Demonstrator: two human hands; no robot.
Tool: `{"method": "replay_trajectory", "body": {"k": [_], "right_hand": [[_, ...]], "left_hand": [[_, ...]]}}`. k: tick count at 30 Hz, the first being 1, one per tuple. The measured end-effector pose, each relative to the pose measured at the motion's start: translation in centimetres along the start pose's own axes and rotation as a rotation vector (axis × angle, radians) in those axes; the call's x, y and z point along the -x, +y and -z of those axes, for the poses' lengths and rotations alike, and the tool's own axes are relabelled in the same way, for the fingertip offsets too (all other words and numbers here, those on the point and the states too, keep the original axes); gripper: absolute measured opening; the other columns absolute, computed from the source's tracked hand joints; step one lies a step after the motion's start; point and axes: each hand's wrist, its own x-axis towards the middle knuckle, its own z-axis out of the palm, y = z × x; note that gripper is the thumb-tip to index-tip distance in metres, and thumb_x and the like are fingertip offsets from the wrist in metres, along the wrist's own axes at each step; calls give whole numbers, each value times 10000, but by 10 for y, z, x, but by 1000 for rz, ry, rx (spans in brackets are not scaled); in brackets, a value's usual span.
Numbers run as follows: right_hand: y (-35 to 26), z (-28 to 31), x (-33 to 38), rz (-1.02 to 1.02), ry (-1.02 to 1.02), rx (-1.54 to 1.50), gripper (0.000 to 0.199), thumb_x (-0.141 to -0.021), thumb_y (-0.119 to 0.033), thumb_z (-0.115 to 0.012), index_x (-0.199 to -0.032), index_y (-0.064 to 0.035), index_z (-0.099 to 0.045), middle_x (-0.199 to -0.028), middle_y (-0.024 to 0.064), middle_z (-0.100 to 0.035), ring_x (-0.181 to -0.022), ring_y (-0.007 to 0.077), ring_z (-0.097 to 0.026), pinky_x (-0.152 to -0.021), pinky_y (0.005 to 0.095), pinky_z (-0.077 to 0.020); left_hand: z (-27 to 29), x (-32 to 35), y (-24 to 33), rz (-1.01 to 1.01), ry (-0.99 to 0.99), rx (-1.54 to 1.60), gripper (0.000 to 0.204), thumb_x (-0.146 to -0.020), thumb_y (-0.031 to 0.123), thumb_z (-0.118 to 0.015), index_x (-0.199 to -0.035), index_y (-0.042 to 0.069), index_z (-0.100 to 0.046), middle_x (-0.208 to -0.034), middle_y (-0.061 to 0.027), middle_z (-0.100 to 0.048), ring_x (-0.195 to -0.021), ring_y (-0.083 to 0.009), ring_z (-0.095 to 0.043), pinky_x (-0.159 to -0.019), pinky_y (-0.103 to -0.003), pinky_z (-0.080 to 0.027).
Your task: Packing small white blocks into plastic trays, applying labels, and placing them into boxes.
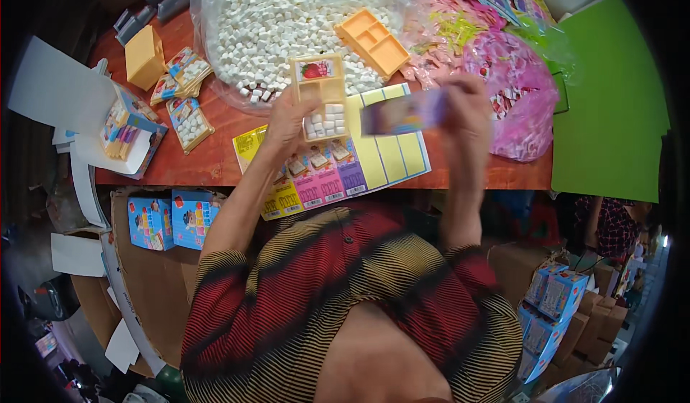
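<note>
My left hand (pixel 287 119) is closed round the side of a pale yellow compartment tray (pixel 321 90). A strawberry-printed packet (pixel 316 69) fills the tray's top compartment, and white cubes (pixel 325 121), which look like marshmallows, lie in the lower one. Blurred by motion, my right hand (pixel 463 104) pinches one end of a purple-edged printed label (pixel 402 112), held out to the right of the tray. Below both hands a sheet of printed labels (pixel 309 180) lies at the table's near edge. Its right part is bare yellow backing (pixel 392 162).
A large clear bag of white cubes (pixel 266 29) spreads across the back. An orange tray (pixel 372 42) rests on it. Pink bags (pixel 514 94) of small packets lie right. Filled trays (pixel 190 124) and stacked orange trays (pixel 144 58) are left; blue boxes (pixel 151 223) stand in a carton below.
</note>
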Motion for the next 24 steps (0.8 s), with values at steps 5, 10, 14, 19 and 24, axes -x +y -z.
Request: {"method": "replay_trajectory", "body": {"k": [5, 10, 14, 19, 24], "right_hand": [[55, -19, -19, -134, -64, -181, 194, -715, 22, -554, -843, -39, -422, -740, 66, -539, -576, 109, -542, -465, 190, -448], [76, -11, -26, -127, 32, -162, 193, -724, 13, -550, -849, -33, -411, -746, 61, -532, -610, 117, -548, -496, 205, -464], [89, -4, -29, -127, 88, -150, 194, -721, 22, -550, -843, -22, -406, -758, 69, -530, -632, 120, -549, -552, 212, -482], [100, 5, -28, -133, 136, -74, 147, -731, 55, -514, -806, -31, -422, -751, 73, -540, -647, 132, -562, -587, 236, -509], [104, 6, -27, -144, 176, 90, 157, -728, 45, -527, -806, -16, -405, -755, 79, -525, -634, 126, -556, -575, 219, -499]], "left_hand": [[-4, -15, -23, 116, -102, 454, 290, -746, 53, -518, -1028, 20, -459, -930, -97, -554, -769, -175, -571, -648, -270, -497], [-21, 2, -21, 207, 40, 530, 288, -775, 95, -501, -1056, 43, -459, -975, -88, -545, -849, -183, -552, -701, -308, -484], [-9, -7, -43, 120, 54, 402, 278, -744, 28, -520, -1019, 42, -483, -961, -68, -540, -832, -189, -542, -723, -325, -474], [-13, -5, -43, 117, 90, 425, 271, -748, 50, -527, -1015, 31, -484, -962, -75, -542, -849, -186, -539, -746, -322, -464], [-18, 1, -33, 157, 46, 411, 265, -770, 88, -518, -1024, 22, -476, -985, -87, -536, -884, -178, -531, -774, -318, -451]]}}
